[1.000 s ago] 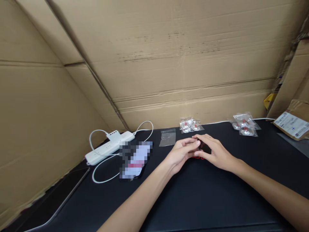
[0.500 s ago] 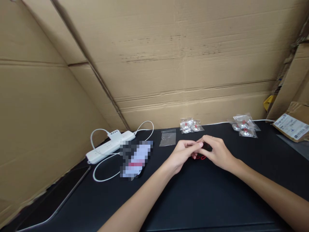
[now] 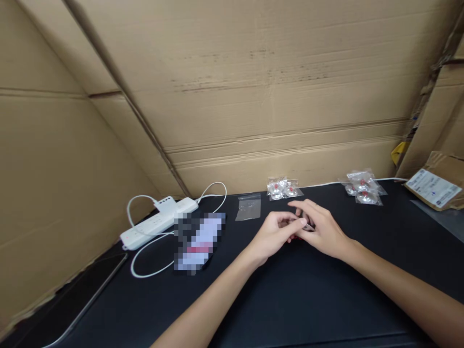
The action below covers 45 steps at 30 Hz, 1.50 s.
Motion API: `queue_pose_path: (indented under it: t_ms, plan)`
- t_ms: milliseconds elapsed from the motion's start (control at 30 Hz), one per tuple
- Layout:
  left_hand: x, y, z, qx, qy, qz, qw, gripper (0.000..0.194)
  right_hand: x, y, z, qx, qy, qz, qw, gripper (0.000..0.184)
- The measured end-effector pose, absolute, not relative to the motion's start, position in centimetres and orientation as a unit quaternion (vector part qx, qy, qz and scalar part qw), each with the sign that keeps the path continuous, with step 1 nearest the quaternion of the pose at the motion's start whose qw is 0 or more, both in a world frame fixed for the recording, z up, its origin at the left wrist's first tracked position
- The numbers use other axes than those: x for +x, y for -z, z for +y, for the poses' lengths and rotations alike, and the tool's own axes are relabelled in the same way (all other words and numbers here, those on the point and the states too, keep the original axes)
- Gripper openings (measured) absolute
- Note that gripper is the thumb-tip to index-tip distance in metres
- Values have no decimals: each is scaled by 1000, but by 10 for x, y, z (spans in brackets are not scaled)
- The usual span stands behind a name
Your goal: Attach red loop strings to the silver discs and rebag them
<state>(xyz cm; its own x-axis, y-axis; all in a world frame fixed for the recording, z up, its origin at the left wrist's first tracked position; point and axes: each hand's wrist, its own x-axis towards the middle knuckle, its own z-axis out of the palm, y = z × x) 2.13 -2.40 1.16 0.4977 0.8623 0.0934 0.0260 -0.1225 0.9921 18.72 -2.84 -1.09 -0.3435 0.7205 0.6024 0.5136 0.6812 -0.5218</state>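
Note:
Over the black table, my left hand (image 3: 270, 237) and my right hand (image 3: 326, 231) meet around a small shiny metal piece (image 3: 309, 227), perhaps a disc. The left thumb and fingers pinch it from the left. On the other side the right thumb lies against it, while the right fingers arch over it. A bit of red cord (image 3: 297, 237) peeks out below the fingertips. Most of the piece is hidden by my hands. Just beyond them lie clear packets (image 3: 283, 189) of silvery round pieces with red centres.
More such packets (image 3: 365, 188) lie at the back right, near a labelled cardboard parcel (image 3: 435, 188). Left of my hands are a clear zip bag (image 3: 248, 208), a pixelated phone-like item (image 3: 201, 244), a white power strip (image 3: 159, 223) with cables and a dark tablet-like slab (image 3: 78, 299). Cardboard walls (image 3: 253, 96) enclose the table.
The right fingers have lifted and spread from the left fingertips, and the shiny piece now shows between the hands. Less red cord is visible. The whole view has shifted slightly.

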Motion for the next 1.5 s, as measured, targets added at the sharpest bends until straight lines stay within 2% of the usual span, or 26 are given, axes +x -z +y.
queue_pose_path:
  t_ms: [133,233,333,467,600,700,933,1133,1500]
  plan:
    - [23,-11,-27,641,-366,326,590,29,183,12,-30,-336,-150,-824,431,40]
    - [24,-13,-26,628,-396,317,591,31,184,11,-27,-353,-169,-779,490,26]
    - [21,-15,-22,604,-420,348,581,33,186,11,-20,-399,-268,-688,544,16]
    - [14,-17,-16,569,-445,391,570,31,186,15,-13,-366,-474,-559,573,31]
    - [12,-16,-14,547,-458,397,578,30,184,17,-11,-352,-593,-464,556,49]
    - [12,-15,-14,544,-459,394,582,31,185,17,-10,-324,-655,-416,541,48]
    - [11,-16,-13,546,-454,394,584,30,194,13,-5,-298,-666,-351,587,35]
    - [10,-15,-13,545,-449,397,587,31,203,8,-4,-278,-730,-303,546,52]
    - [11,-14,-12,549,-448,401,580,31,198,20,-2,-271,-742,-301,534,58]
